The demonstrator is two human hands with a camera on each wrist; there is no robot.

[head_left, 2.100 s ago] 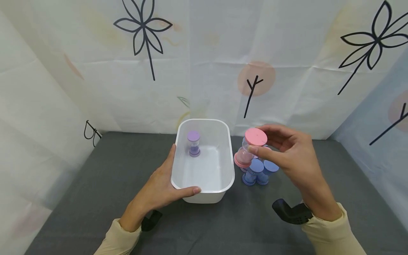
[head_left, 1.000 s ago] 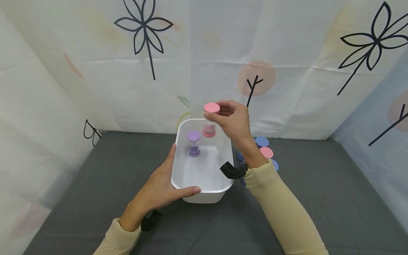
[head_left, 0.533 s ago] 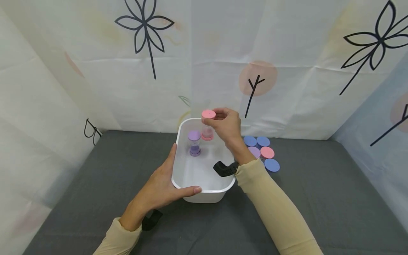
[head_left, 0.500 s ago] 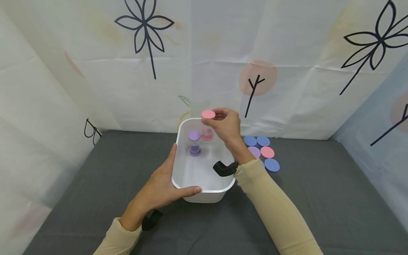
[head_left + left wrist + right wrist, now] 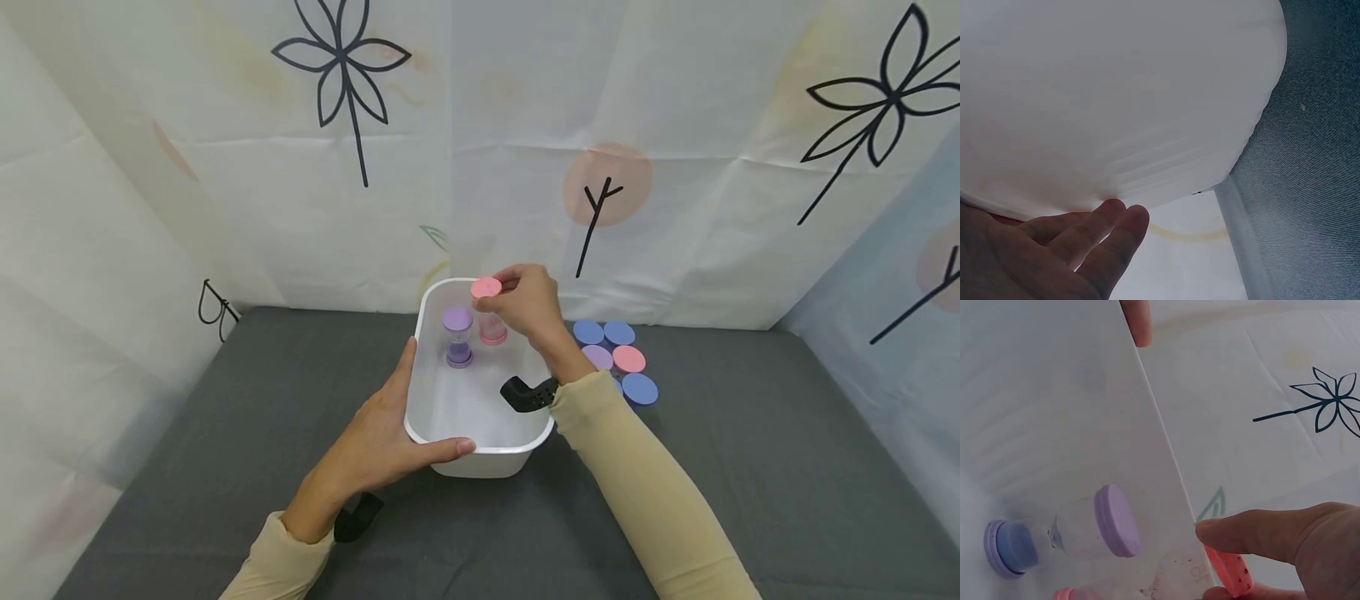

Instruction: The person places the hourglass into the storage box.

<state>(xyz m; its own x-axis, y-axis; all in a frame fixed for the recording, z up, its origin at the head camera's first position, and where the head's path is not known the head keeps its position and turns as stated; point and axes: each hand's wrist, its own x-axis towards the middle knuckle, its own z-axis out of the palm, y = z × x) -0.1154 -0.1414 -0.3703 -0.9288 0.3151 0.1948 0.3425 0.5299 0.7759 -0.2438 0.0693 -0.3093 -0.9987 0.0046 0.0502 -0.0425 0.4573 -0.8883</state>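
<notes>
**A:** Head view first. The right hand (image 5: 527, 304) has its fingers pinched on the pink round cap of the small pink-capped clear sand timer (image 5: 490, 312), low inside the white rectangular plastic tub (image 5: 480, 454) at the far end, just beside the purple-capped clear sand timer (image 5: 457, 337) standing upright. The left hand (image 5: 378, 442) grips the tub's near-left corner, thumb along the side wall, fingers wrapped over the front rim. If it were me, I'd keep the pink one vertical, leave a gap from the purple one so it doesn't get knocked, and only let go once the base sits flat.

**B:** Agreed, and keep that left hand braced. The head view is also the only one with the five spare timers, blue, pink and purple caps (image 5: 628, 359), on the grey cloth table (image 5: 750, 467) right of the tub.

**A:** Left wrist: just the tub's outer wall (image 5: 1116, 94) and fingertips (image 5: 1113, 228) curling under its rim. No timers at all.

**B:** Right wrist gets closest: thumb and finger (image 5: 1260, 534) clamped on the pink cap (image 5: 1229, 575), purple timer (image 5: 1063, 534) right next to it. Can't tell whether the pink base has touched down yet.
</notes>
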